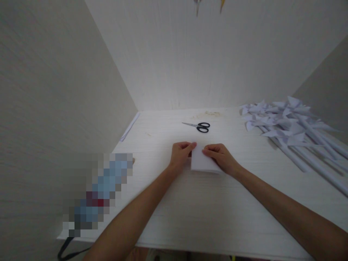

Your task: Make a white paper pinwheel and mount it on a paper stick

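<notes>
A small folded piece of white paper [202, 162] is held just above the white table, in the middle of the head view. My left hand [181, 155] pinches its left edge between thumb and fingers. At the upper right part of the paper, my right hand [220, 156] grips it, thumb on top and fingers curled. Beyond the hands lies a pair of scissors [199, 126] with black handles, blades pointing left. The fingers beneath the paper are partly hidden.
Several white paper pinwheels [288, 123] with rolled paper sticks [310, 136] are piled at the right. A narrow paper strip [129, 127] lies along the left wall. A blurred-out blue object [106, 188] with a black cord rests at the left edge of the table [190, 221].
</notes>
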Available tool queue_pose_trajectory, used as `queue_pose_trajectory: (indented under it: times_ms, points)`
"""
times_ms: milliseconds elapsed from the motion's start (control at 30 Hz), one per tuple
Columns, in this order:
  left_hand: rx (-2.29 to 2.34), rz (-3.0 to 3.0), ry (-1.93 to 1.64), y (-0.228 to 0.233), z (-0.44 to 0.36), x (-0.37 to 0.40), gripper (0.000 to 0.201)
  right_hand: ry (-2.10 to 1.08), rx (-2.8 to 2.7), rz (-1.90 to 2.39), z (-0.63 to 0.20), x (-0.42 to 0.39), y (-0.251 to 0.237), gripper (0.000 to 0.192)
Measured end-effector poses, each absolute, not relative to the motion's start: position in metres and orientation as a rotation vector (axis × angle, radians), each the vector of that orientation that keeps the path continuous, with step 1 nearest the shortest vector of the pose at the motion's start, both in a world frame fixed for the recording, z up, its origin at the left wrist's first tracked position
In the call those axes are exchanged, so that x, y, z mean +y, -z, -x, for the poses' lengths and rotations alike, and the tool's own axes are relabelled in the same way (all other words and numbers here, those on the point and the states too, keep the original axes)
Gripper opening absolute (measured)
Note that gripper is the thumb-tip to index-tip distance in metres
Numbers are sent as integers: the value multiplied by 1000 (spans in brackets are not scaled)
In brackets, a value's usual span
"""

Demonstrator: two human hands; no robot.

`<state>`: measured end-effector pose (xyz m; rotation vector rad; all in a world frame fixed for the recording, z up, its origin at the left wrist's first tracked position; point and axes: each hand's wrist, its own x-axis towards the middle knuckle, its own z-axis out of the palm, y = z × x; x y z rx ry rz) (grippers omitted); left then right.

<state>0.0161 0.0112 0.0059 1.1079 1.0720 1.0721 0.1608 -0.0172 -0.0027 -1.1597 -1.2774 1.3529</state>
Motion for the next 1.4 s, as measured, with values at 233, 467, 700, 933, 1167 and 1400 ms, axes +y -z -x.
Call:
queue_pose_trajectory:
  times_ms: [233,467,700,933,1167,1400]
  points:
    - [1132,-1009,-1272,-3,7,35,24,-1277,-1343,1190,-159,-18,2,28]
    - [1076,-938,-1326,0,8,38,23,-1253,-1355,1161,-155,-18,-1,28]
    - [1112,-822,-1539,0,14,44,19,-1166,-1458,1129,-157,-21,-3,26]
    - [995,-755,-1571,-6,23,46,20,-1118,-1362,1068,-161,-20,6,19]
    - [951,-941,-1136,-7,8,28,28,-1192,-1313,899,-157,-21,6,19]
    - [976,-1215,-1052,5,6,29,28,-1175,-1522,942,-157,-25,4,10]
